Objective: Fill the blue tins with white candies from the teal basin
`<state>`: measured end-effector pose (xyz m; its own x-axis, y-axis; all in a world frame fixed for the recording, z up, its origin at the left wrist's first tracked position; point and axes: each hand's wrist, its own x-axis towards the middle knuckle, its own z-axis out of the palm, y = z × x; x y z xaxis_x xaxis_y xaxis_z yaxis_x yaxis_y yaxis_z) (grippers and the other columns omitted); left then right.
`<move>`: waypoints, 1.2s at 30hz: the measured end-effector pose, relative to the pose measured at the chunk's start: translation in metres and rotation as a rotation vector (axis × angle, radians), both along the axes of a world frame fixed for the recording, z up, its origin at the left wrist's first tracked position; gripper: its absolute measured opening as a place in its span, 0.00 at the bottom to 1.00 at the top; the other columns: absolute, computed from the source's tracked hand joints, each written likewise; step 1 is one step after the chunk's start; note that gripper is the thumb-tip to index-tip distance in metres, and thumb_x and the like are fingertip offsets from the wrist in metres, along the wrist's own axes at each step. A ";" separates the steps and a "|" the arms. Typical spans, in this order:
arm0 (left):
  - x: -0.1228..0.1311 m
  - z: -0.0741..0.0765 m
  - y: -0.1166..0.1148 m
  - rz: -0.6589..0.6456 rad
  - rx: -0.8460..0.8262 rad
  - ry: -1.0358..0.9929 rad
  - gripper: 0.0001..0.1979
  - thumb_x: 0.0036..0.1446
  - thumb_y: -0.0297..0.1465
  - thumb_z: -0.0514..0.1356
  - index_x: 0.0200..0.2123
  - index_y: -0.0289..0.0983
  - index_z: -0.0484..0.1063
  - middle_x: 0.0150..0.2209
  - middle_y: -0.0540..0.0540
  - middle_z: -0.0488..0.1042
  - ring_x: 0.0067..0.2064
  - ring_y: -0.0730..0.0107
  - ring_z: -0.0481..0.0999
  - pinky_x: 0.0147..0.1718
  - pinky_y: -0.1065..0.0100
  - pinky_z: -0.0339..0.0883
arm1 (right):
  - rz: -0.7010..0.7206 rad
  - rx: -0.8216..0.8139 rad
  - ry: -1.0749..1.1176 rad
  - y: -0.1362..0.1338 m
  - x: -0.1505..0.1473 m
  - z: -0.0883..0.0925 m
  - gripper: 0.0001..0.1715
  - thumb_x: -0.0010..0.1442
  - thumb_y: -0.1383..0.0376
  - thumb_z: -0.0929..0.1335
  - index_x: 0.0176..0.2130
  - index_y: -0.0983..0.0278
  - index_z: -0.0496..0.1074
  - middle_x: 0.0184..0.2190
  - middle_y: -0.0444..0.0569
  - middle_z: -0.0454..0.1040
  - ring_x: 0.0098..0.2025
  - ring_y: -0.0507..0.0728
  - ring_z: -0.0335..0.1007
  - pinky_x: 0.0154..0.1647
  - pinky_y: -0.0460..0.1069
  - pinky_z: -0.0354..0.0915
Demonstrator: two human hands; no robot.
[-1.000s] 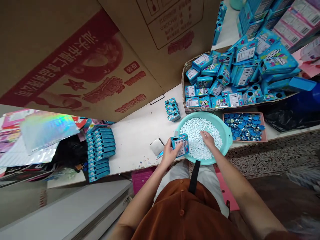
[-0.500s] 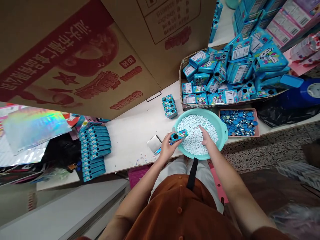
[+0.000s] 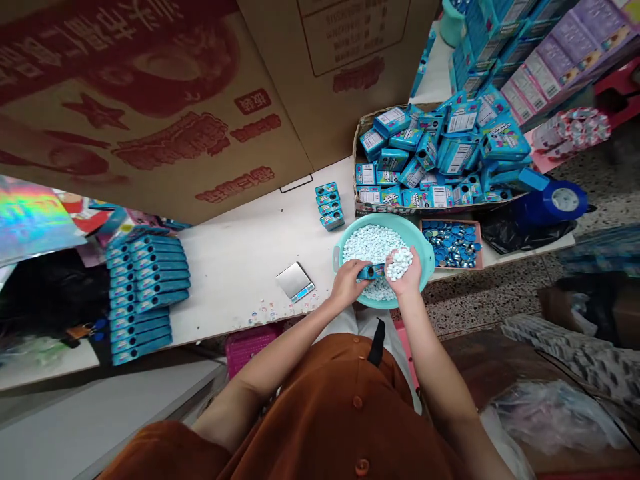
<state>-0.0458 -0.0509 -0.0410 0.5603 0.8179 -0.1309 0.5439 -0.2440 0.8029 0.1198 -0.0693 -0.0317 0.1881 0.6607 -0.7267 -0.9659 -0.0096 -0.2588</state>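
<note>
My left hand point(image 3: 347, 285) grips a small blue box point(image 3: 371, 272) with a round dark hole in its end, tilted over a turquoise basin point(image 3: 425, 250). Cupped palm up beside that box, my right hand point(image 3: 407, 279) carries a heap of small white candies point(image 3: 399, 263). More white pellet-like candies point(image 3: 367, 241) fill the basin below both hands. Left of the basin lies a small digital scale point(image 3: 295, 280) with a lit display. A short row of blue boxes point(image 3: 330, 207) stands behind it on the table.
A carton of jumbled blue boxes point(image 3: 425, 150) sits behind the basin, and a tray of blue and silver caps point(image 3: 451, 243) is to its right. Stacked blue boxes point(image 3: 147, 293) stand at left. A large cardboard box point(image 3: 200, 100) blocks the back of the white table point(image 3: 240, 260).
My right hand has come up out of the candies with a handful, turned palm up and moved close to the blue box. The view has shifted, showing the whole scale.
</note>
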 end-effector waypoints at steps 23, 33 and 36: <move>0.042 0.005 0.004 -0.006 0.005 -0.063 0.21 0.48 0.26 0.62 0.47 0.42 0.70 0.44 0.45 0.72 0.47 0.61 0.70 0.48 0.61 0.63 | -0.090 -0.028 -0.428 0.010 -0.006 0.027 0.13 0.55 0.57 0.64 0.25 0.60 0.59 0.19 0.37 0.62 0.21 0.48 0.62 0.23 0.44 0.60; 0.047 0.005 0.005 -0.018 0.097 -0.082 0.21 0.48 0.24 0.61 0.47 0.41 0.70 0.44 0.46 0.72 0.47 0.62 0.70 0.46 0.62 0.63 | -0.106 -0.056 -0.508 0.014 -0.010 0.036 0.18 0.54 0.52 0.65 0.24 0.61 0.59 0.19 0.37 0.59 0.20 0.47 0.59 0.21 0.44 0.58; 0.047 0.006 0.005 0.008 0.071 -0.120 0.20 0.48 0.27 0.62 0.47 0.41 0.70 0.43 0.46 0.73 0.46 0.63 0.71 0.46 0.63 0.65 | -0.122 -0.049 -0.521 0.016 -0.009 0.037 0.19 0.55 0.51 0.65 0.23 0.61 0.59 0.18 0.37 0.58 0.20 0.48 0.60 0.22 0.45 0.59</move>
